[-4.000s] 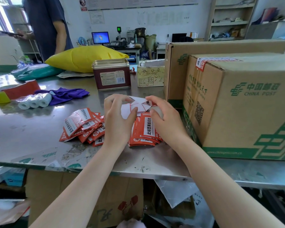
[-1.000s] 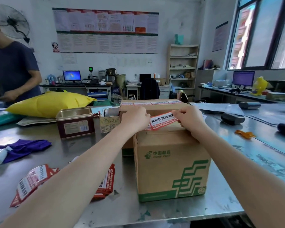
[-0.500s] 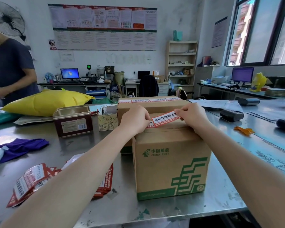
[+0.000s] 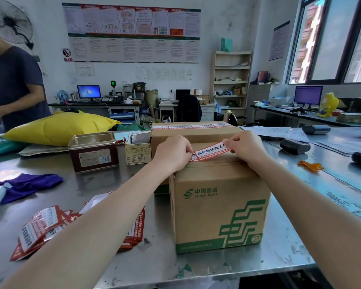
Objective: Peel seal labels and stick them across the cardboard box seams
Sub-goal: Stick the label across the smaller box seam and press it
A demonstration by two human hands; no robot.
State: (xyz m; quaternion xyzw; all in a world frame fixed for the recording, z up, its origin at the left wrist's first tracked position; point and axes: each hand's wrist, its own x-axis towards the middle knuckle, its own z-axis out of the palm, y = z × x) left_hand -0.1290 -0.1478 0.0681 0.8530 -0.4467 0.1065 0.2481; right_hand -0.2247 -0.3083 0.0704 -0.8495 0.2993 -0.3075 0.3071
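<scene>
Evidently stretching one peeled seal label (image 4: 211, 153) taut between two hands, left hand (image 4: 173, 152) pinching its left end and right hand (image 4: 245, 148) pinching its right end, each grip closed on the strip by curled fingers and thumb. Holding it level just above the top of the nearer cardboard box (image 4: 219, 207), seemingly so the sticky side stays off the board until lined up across the top seam; whether any part is already touching the cardboard, impossible to tell. Keeping both ends tensioned, probably to stop the strip curling back on itself or going down creased. Counting two cardboard boxes: the nearer one printed with green postal markings, and a second box (image 4: 193, 131) standing directly behind it, already carrying a row of red-and-white labels along its top edge, four by appearance. Lying on the steel bench (image 4: 121, 265), to the left, two loose heaps of red label sheets: one pile (image 4: 40, 228) near the bench's left edge and another (image 4: 137, 232) partly hidden under the left forearm, individual sheets too overlapped to count. Sitting further back, one brown tin (image 4: 93, 152), one small carton (image 4: 138, 152), one yellow bag (image 4: 58, 127) and one purple cloth (image 4: 27, 184).
</scene>
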